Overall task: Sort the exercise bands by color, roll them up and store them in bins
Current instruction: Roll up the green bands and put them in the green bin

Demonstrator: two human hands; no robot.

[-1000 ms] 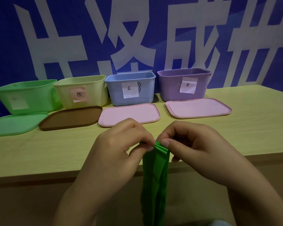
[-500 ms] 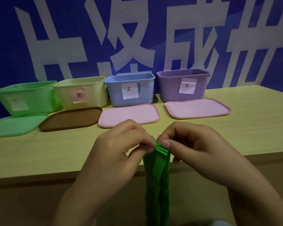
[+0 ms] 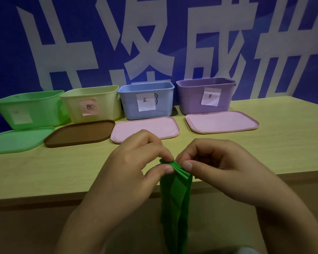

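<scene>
A green exercise band (image 3: pixel 174 202), folded into several layers, hangs down in front of the table's near edge. My left hand (image 3: pixel 132 167) pinches its top end from the left and my right hand (image 3: pixel 218 167) pinches the same end from the right. Four open bins stand in a row at the back: a green bin (image 3: pixel 29 110), a yellow bin (image 3: pixel 92 105), a blue bin (image 3: pixel 147 101) and a purple bin (image 3: pixel 206 96). Each carries a paper label. The lower end of the band is out of view.
In front of the bins lie their lids on the wooden table (image 3: pixel 44 171): a green lid (image 3: pixel 17 140), a brown lid (image 3: pixel 79 132) and two pink lids (image 3: pixel 145 129) (image 3: pixel 222 121). A blue banner with white characters fills the wall behind.
The top end of the band has shifted slightly between my fingertips. Both hands stay where they were.
</scene>
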